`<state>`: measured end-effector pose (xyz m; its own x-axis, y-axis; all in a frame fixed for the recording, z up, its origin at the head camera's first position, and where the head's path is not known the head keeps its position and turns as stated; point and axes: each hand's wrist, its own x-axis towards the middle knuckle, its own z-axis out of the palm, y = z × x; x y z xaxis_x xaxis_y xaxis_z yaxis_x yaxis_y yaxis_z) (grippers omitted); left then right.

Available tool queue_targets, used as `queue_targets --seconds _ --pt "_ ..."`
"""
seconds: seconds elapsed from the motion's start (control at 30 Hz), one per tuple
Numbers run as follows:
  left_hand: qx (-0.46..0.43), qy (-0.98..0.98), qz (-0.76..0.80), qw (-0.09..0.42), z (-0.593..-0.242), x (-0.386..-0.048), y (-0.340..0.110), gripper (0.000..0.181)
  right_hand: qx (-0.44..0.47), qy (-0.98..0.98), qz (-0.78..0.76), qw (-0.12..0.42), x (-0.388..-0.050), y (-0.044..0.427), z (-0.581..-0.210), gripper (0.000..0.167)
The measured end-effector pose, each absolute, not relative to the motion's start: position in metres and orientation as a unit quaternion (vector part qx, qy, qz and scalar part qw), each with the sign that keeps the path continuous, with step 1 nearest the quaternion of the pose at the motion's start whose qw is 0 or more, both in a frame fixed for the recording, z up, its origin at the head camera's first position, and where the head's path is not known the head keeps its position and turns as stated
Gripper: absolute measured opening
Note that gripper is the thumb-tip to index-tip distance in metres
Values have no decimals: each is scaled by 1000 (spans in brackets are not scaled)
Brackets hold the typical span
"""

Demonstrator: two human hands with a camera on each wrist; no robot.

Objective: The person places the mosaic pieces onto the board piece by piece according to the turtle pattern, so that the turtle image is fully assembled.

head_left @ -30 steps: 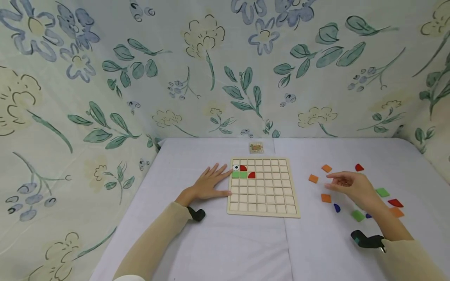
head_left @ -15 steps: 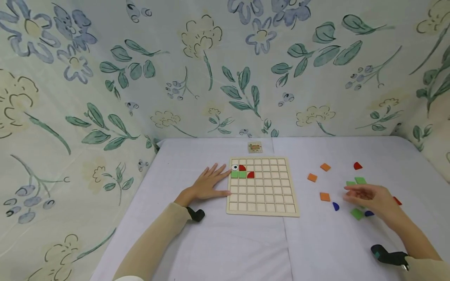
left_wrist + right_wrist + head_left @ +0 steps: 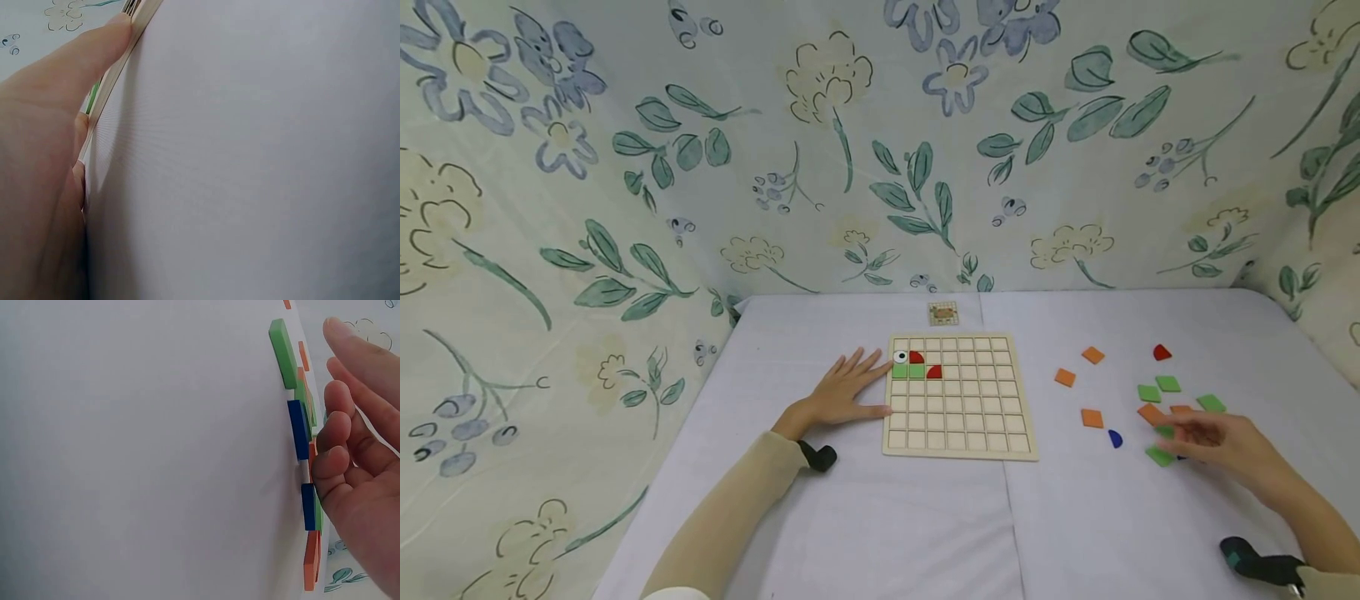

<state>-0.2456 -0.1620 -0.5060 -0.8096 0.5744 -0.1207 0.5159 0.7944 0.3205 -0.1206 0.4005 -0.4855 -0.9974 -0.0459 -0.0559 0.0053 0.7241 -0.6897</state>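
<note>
Grid board [image 3: 970, 419], pale and wood-like, lying flat on a white-covered table [image 3: 850, 525], near the middle of its far edge. The left hand [image 3: 838, 396] is spread flat, thumb and fingertips touching the board's left edge, gripping nothing. The right hand [image 3: 1221, 442] is poised over loose pieces [image 3: 1148, 393] toward the table's right edge, fingers half curled, thumb a little apart, no piece visible in its grasp; whether it touches those beneath I cannot tell.

The board looks light and stiff, probably apt to slide unless steadied; its outer border [image 3: 958, 455] seems the best hold. The pieces look small, hard and smooth, best pinched by their sides.

The board's cells serve as shallow compartments. Near its far left corner, an eye tile [image 3: 900, 357] and a red rounded piece [image 3: 917, 357] sit side by side; the next row nearer holds two green squares [image 3: 899, 372], then another red piece [image 3: 934, 372]
</note>
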Motion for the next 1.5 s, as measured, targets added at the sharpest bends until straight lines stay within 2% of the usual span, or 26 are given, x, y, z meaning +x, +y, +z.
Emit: queue_targets --seconds 0.23,1.0,1.5 --pt "283 943 136 112 -505 -245 -162 93 -47 932 -358 27 -118 408 -491 44" --pt "286 942 137 111 -503 -244 -161 93 -100 926 -358 71 -120 411 -490 37" --pt "292 939 143 110 -504 -245 -162 93 -141 919 -364 49 -119 412 -492 25"
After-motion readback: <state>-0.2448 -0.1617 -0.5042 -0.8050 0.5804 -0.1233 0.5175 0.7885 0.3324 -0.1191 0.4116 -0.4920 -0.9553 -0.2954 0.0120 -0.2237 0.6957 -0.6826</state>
